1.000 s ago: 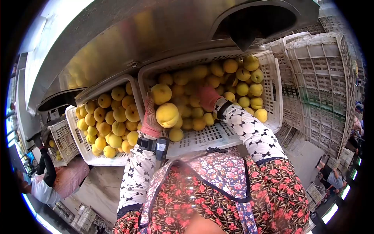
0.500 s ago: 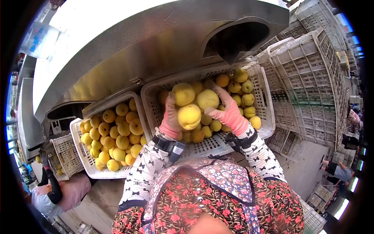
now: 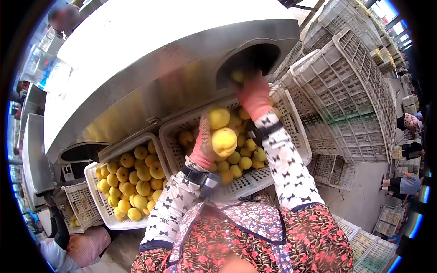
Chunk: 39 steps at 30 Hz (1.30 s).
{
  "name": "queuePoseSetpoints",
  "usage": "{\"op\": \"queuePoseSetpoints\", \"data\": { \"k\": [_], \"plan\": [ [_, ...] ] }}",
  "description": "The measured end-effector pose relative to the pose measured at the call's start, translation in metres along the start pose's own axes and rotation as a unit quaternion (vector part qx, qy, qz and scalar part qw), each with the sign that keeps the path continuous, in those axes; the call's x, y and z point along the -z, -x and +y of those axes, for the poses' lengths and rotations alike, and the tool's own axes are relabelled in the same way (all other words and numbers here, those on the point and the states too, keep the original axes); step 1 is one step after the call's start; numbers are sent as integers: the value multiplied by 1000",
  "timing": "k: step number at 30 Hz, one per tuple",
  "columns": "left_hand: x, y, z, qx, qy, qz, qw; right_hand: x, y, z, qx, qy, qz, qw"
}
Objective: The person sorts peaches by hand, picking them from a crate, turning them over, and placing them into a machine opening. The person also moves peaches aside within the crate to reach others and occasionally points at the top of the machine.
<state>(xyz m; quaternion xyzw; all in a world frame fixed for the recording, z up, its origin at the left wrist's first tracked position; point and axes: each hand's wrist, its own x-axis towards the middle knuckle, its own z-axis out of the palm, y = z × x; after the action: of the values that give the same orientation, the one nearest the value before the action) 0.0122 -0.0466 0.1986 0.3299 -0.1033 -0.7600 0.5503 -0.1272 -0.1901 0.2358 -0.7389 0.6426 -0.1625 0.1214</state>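
My left hand (image 3: 203, 144), in a pink and white glove, is closed around two large yellow peaches, an upper peach (image 3: 219, 117) and a lower peach (image 3: 224, 142), above the white crate in front of me. Up at the dark oval opening (image 3: 268, 57) of the metal chute is my right hand (image 3: 256, 96), gloved the same way and blurred. Its fingers are at a yellow-green peach (image 3: 237, 76) inside the opening's shadow. Below both hands, smaller peaches (image 3: 234, 158) lie in the perforated crate (image 3: 234, 189).
A second white crate (image 3: 109, 217) full of orange-yellow peaches (image 3: 136, 175) stands to the left. The metal housing (image 3: 182, 68) curves across the front. Stacked crates (image 3: 346, 95) rise at right. At far left a co-worker's dark sleeve (image 3: 60, 227) reaches beside another crate (image 3: 84, 202).
My right hand has gone up from the crate to the chute opening with a peach. My left hand still holds its peaches. The view has shifted slightly.
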Motion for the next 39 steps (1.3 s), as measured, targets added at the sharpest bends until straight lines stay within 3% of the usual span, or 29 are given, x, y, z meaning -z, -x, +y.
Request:
{"op": "queuePoseSetpoints", "data": {
  "k": [2, 3, 6, 8, 9, 10, 12, 13, 14, 15, 16, 17, 18, 21, 22, 26, 28, 30, 31, 32, 33, 34, 36, 37, 39],
  "plan": [
    [15, -10, -12, -25, -76, -9, 997, 16, -26, -13, -5, 14, -51, 999],
    [3, -6, -4, 14, -20, 32, 999, 22, -35, -20, -6, 18, -70, 997],
    [-20, 2, 8, -41, -138, 22, 989, 25, 18, 10, 95, -203, 127, 966],
    [-4, -15, 2, -153, -302, -17, 941, -3, 43, 39, 120, -408, -65, 903],
    [2, -27, -2, -207, -379, -41, 901, 12, 57, 31, 107, -447, -164, 873],
    [2, -37, -5, -166, -328, -55, 928, 11, 68, 28, 85, -355, -123, 923],
    [-4, -49, -7, -78, -223, -79, 969, 27, 74, 22, 92, -340, -25, 936],
    [-14, -48, -6, 0, -87, -75, 993, 27, 70, 23, 110, -285, 58, 950],
    [-16, -48, -3, -11, -58, -50, 997, 27, 63, 23, 129, -229, 140, 955],
    [-16, -49, -2, -22, -29, -21, 999, 41, 49, 13, 75, -227, 95, 966],
    [-14, -45, -6, -29, 0, 11, 1000, 40, 24, 3, 44, -95, 59, 993],
    [15, -58, -20, 0, 104, -10, 994, 19, -12, 1, -1, -10, -45, 999],
    [17, -54, -27, -1, 124, 10, 992, 0, -32, 8, 54, 17, 6, 998],
    [24, -52, -27, -2, 227, 30, 974, 7, -24, 10, 137, -147, 140, 970],
    [23, -52, -26, -45, 181, -10, 982, 21, -12, 15, 151, -233, 183, 943],
    [9, -49, -14, -193, -121, -120, 966, 0, 64, 48, 204, -262, -50, 942],
    [-6, -48, 1, -244, -324, -141, 903, 15, 82, 32, 173, -335, -134, 916],
    [-16, -53, 11, -284, -511, -158, 796, 17, 84, 32, 158, -322, -72, 931],
    [-14, -67, 8, -379, -540, -174, 731, 17, 80, 32, 153, -314, -39, 936],
    [-10, -71, 5, -231, -369, -131, 891, 15, 72, 34, 208, -204, 89, 953],
    [-2, -71, 4, -62, -171, -77, 980, 22, 62, 25, 163, -131, 113, 971],
    [12, -73, 0, 114, 40, -18, 993, 26, 50, 14, 117, -58, 136, 982],
    [61, -70, -28, 18, -63, 40, 997, 16, 28, 8, 76, 9, 151, 986],
    [73, -54, -38, -13, -134, 132, 982, 9, 22, 1, 52, 18, 141, 989],
    [145, -40, -63, -3, -236, 116, 965, -18, -8, 6, 17, 62, 99, 993]
  ]
}}
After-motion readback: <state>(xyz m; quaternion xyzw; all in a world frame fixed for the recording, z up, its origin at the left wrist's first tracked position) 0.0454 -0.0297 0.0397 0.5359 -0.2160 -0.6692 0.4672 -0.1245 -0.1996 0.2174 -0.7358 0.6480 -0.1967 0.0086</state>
